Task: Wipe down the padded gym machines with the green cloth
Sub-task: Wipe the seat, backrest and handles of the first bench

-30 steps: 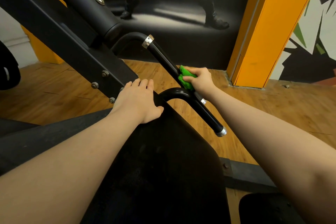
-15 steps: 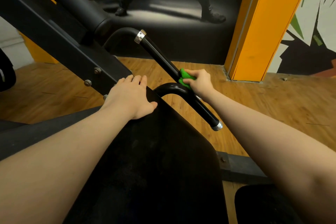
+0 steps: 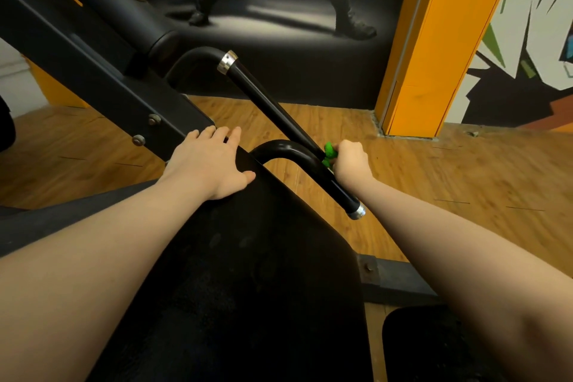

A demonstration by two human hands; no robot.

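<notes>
A black padded bench pad [image 3: 248,273] of the gym machine fills the lower middle. My left hand [image 3: 210,161] rests flat on its top edge, fingers straight. A black handle bar [image 3: 273,108] with silver end caps runs diagonally from upper left to lower right. My right hand [image 3: 352,163] grips the green cloth [image 3: 329,153] around the lower part of that bar, just right of the curved black tube [image 3: 285,149]. Only a small bunch of cloth shows beside the fingers.
The black machine frame [image 3: 93,71] with bolts slopes down from the upper left. A wooden floor [image 3: 465,180] lies beyond, with an orange pillar [image 3: 434,56] at right and a dark wall mural behind. Another black pad [image 3: 428,347] sits at the lower right.
My right hand has slid the green cloth down the handle bar toward its lower silver cap. My left hand has stayed on the pad's top edge.
</notes>
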